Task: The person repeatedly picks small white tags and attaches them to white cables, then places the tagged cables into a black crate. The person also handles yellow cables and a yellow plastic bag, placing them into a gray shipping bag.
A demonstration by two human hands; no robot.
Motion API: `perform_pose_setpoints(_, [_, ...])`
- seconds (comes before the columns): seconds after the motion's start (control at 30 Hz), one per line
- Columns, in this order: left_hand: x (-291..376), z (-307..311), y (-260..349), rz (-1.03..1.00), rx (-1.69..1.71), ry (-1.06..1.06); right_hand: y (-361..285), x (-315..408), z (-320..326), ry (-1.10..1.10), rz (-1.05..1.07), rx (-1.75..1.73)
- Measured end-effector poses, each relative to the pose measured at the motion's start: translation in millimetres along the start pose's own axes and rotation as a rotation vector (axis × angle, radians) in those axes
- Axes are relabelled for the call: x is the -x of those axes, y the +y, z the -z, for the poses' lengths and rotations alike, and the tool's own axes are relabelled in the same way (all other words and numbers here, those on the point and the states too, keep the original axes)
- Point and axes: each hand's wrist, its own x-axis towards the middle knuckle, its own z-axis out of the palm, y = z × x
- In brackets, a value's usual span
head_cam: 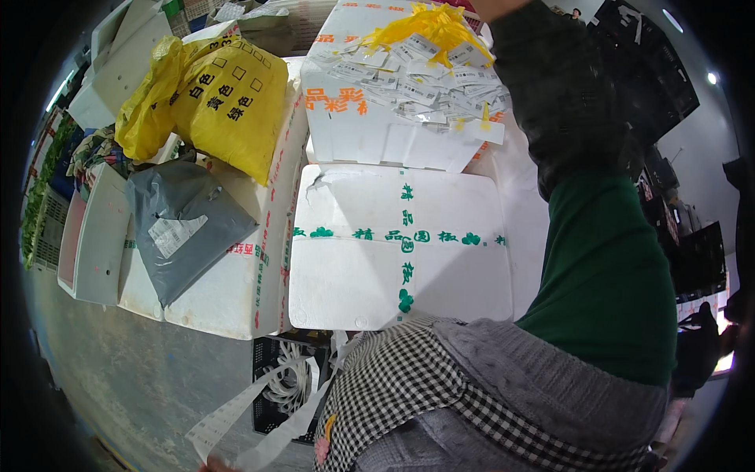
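At the bottom edge, the fingertips of my left hand [219, 465] are at a looping white paper label strip [236, 407], pinching it; the rest of that hand is cut off. My right arm, in a green sleeve and black oversleeve, reaches to the top edge. Only part of my right hand [501, 7] shows there, its fingers hidden, beside a heap of white printed tags [419, 88] with yellow ties [424, 26]. The tags lie on a white foam box [348, 135]. Nearer to me is a closed foam box [354, 277] with green-printed tape.
A yellow plastic sack [230, 106] and a grey plastic mailing bag [183, 218] lie on foam boxes at left. Below stands a black perforated crate [262, 407] holding coiled white material. An open foam box [100, 248] stands at far left.
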Motion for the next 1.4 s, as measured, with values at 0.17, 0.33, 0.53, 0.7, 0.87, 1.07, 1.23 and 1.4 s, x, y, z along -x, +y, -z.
perform_pose_setpoints(0.17, [1,-5,-6,0.104,0.507,-0.013,63,73,-42,0.172,-0.032,0.214])
perform_pose_setpoints(0.33, [2,-16,34,0.107,0.219,-0.084,116,193,-106,0.168,-0.643,0.124])
perform_pose_setpoints(0.53, [-21,-25,82,-0.473,0.327,-0.088,138,243,-189,0.328,-0.649,-0.252])
perform_pose_setpoints(0.7, [-20,-27,84,-0.426,0.281,-0.112,149,252,-211,0.308,-0.704,-0.28])
perform_pose_setpoints(0.87, [-13,-14,70,-0.083,0.287,-0.25,141,249,-198,0.263,-0.794,-0.085])
perform_pose_setpoints(1.07, [2,-16,29,0.048,0.764,-0.349,62,209,-161,0.464,-0.286,-0.284])
perform_pose_setpoints(1.23, [0,-21,1,0.155,0.719,-0.406,-21,118,-235,0.271,0.202,-0.54])
perform_pose_setpoints(1.4, [-21,-72,58,-0.039,0.59,-0.456,-166,82,-325,0.161,0.639,-0.668])
